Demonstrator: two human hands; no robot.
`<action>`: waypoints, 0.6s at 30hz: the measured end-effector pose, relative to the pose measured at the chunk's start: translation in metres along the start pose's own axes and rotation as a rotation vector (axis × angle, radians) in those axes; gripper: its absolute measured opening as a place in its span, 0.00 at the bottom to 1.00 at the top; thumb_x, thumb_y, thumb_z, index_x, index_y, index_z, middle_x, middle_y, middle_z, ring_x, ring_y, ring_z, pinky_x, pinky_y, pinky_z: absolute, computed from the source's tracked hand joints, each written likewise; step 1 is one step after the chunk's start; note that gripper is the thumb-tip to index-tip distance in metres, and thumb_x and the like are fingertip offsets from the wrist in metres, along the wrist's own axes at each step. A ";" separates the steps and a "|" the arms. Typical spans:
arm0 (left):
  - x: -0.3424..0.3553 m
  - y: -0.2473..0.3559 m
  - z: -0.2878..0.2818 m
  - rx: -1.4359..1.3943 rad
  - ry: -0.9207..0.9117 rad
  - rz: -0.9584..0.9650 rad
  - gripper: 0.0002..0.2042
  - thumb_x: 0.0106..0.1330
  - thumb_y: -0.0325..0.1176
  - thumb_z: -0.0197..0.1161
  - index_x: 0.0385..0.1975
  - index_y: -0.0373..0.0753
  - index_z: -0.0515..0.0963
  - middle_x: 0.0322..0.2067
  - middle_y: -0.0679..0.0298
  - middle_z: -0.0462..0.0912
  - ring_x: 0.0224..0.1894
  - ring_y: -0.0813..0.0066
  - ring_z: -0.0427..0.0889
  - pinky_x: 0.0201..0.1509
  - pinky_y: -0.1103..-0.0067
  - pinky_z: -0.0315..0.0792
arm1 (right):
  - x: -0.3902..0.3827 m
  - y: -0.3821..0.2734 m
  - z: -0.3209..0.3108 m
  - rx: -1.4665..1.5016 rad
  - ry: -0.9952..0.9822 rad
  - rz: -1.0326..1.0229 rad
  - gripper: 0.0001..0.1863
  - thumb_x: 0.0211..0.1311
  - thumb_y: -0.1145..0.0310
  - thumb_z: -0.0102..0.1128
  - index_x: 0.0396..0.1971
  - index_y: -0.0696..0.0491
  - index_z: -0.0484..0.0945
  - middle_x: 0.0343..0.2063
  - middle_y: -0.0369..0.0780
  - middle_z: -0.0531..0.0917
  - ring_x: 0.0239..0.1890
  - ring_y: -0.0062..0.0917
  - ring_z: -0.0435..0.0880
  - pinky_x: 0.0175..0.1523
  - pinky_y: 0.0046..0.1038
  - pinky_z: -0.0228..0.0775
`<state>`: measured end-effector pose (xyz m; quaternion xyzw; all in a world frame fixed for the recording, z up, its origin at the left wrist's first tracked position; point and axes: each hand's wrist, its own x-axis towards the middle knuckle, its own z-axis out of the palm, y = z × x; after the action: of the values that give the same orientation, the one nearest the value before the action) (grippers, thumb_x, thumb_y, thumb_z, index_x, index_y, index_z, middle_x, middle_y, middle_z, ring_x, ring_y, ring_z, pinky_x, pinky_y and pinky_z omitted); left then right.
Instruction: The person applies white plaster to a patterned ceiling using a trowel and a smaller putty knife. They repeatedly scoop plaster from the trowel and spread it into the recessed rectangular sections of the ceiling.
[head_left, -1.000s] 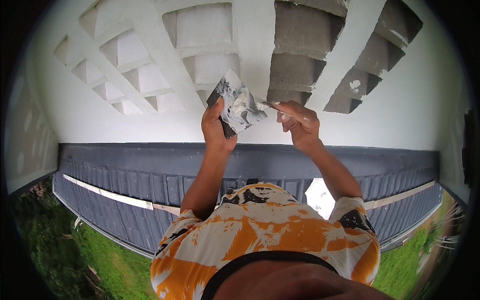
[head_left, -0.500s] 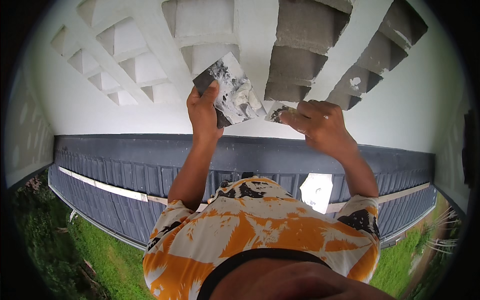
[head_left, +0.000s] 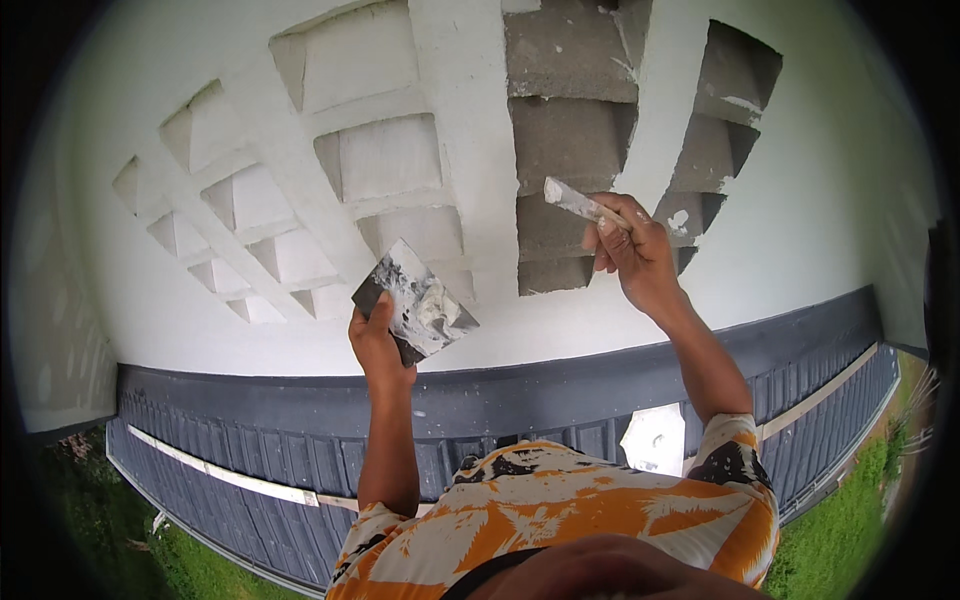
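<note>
My left hand is closed on the edge of a dark flat square board, thumb on its upper face. White paste is smeared and heaped over much of that face. Raised to the right of it, my right hand grips a putty knife whose blade is coated white and points up and left. Behind the knife lie grey recessed squares in a white wall. I cannot tell whether the blade touches the wall.
Recessed squares on the left are coated white. Below the wall runs a dark ribbed roof with a long wooden strip across it. A white, irregular piece lies on the roof near my right arm. Grass shows beyond the roof edge.
My right hand has lifted the putty knife away from the board, up toward the grey recesses, its blade now turned upward. The view has tilted up, and the board sits lower in it.
</note>
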<state>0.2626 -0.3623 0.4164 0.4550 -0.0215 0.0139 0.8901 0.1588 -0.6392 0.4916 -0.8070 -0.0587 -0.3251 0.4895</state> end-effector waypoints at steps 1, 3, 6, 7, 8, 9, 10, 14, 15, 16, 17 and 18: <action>-0.001 -0.005 -0.007 0.015 -0.020 0.014 0.12 0.66 0.23 0.53 0.48 0.28 0.74 0.42 0.57 0.82 0.40 0.69 0.84 0.44 0.74 0.79 | 0.014 -0.008 -0.002 0.010 0.082 0.009 0.12 0.73 0.70 0.48 0.50 0.55 0.76 0.26 0.36 0.79 0.22 0.18 0.76 0.28 0.25 0.71; 0.000 -0.015 -0.017 0.030 -0.035 -0.008 0.13 0.66 0.24 0.54 0.49 0.29 0.74 0.41 0.58 0.82 0.39 0.70 0.84 0.43 0.75 0.78 | 0.060 -0.001 -0.007 -0.385 0.335 -0.381 0.13 0.70 0.71 0.51 0.52 0.53 0.74 0.28 0.40 0.81 0.21 0.23 0.80 0.28 0.25 0.73; -0.004 -0.021 -0.017 -0.006 -0.041 -0.062 0.13 0.66 0.24 0.54 0.49 0.29 0.75 0.41 0.58 0.82 0.39 0.69 0.84 0.44 0.75 0.79 | 0.133 0.003 -0.016 -0.951 0.545 -0.586 0.21 0.60 0.76 0.54 0.54 0.51 0.73 0.30 0.44 0.83 0.21 0.31 0.83 0.27 0.32 0.75; -0.006 -0.023 -0.015 -0.003 -0.035 -0.079 0.13 0.66 0.24 0.54 0.48 0.30 0.75 0.41 0.57 0.82 0.39 0.69 0.84 0.44 0.74 0.79 | 0.153 0.005 -0.021 -1.061 0.535 -0.565 0.20 0.58 0.75 0.56 0.53 0.52 0.74 0.31 0.44 0.84 0.23 0.34 0.84 0.26 0.34 0.76; -0.008 -0.024 -0.016 0.001 -0.022 -0.097 0.12 0.66 0.24 0.54 0.48 0.30 0.75 0.41 0.57 0.83 0.39 0.68 0.84 0.45 0.74 0.79 | 0.172 0.010 -0.026 -1.165 0.518 -0.539 0.20 0.57 0.73 0.57 0.52 0.54 0.74 0.31 0.44 0.85 0.24 0.37 0.85 0.26 0.36 0.76; -0.010 -0.025 -0.023 -0.002 -0.012 -0.096 0.13 0.66 0.24 0.54 0.48 0.30 0.75 0.41 0.57 0.83 0.39 0.68 0.84 0.45 0.74 0.79 | 0.187 0.011 -0.027 -1.203 0.505 -0.568 0.21 0.57 0.73 0.56 0.53 0.55 0.73 0.32 0.45 0.85 0.24 0.38 0.85 0.26 0.36 0.76; -0.010 -0.028 -0.030 -0.008 -0.003 -0.096 0.13 0.66 0.24 0.54 0.48 0.30 0.75 0.41 0.57 0.83 0.39 0.68 0.85 0.45 0.73 0.79 | 0.199 0.011 -0.029 -1.244 0.493 -0.597 0.21 0.58 0.73 0.55 0.53 0.57 0.72 0.32 0.47 0.85 0.24 0.38 0.86 0.26 0.36 0.77; -0.015 -0.028 -0.048 -0.027 0.055 -0.115 0.14 0.64 0.25 0.56 0.48 0.30 0.75 0.41 0.56 0.82 0.39 0.65 0.85 0.44 0.70 0.80 | 0.225 0.010 -0.036 -1.391 0.387 -0.545 0.22 0.60 0.74 0.50 0.55 0.64 0.69 0.31 0.50 0.84 0.25 0.39 0.86 0.26 0.36 0.78; -0.015 -0.028 -0.052 -0.047 0.059 -0.118 0.14 0.64 0.25 0.56 0.48 0.30 0.74 0.41 0.56 0.82 0.39 0.64 0.85 0.44 0.70 0.80 | 0.229 0.011 -0.039 -1.418 0.374 -0.564 0.22 0.60 0.74 0.50 0.55 0.65 0.68 0.30 0.51 0.84 0.25 0.40 0.86 0.26 0.37 0.78; -0.014 -0.028 -0.055 -0.040 0.071 -0.126 0.14 0.64 0.26 0.56 0.48 0.30 0.74 0.41 0.56 0.82 0.39 0.64 0.85 0.44 0.69 0.81 | 0.233 0.012 -0.040 -1.442 0.358 -0.583 0.22 0.60 0.74 0.50 0.55 0.66 0.68 0.29 0.51 0.84 0.25 0.40 0.86 0.27 0.37 0.78; -0.014 -0.028 -0.057 -0.035 0.082 -0.134 0.14 0.64 0.26 0.56 0.48 0.30 0.74 0.41 0.56 0.82 0.39 0.63 0.85 0.44 0.69 0.81 | 0.234 0.014 -0.041 -1.467 0.343 -0.602 0.23 0.60 0.74 0.49 0.55 0.67 0.68 0.29 0.51 0.84 0.25 0.41 0.86 0.27 0.37 0.78; -0.013 -0.028 -0.059 -0.029 0.091 -0.143 0.14 0.63 0.26 0.56 0.48 0.30 0.74 0.41 0.56 0.82 0.39 0.62 0.85 0.44 0.68 0.81 | 0.233 0.016 -0.043 -1.493 0.317 -0.576 0.23 0.60 0.74 0.49 0.55 0.68 0.67 0.29 0.51 0.84 0.25 0.41 0.86 0.27 0.37 0.78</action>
<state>0.2524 -0.3310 0.3588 0.4414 0.0514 -0.0291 0.8954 0.3279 -0.7352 0.6286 -0.8183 0.0383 -0.5018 -0.2776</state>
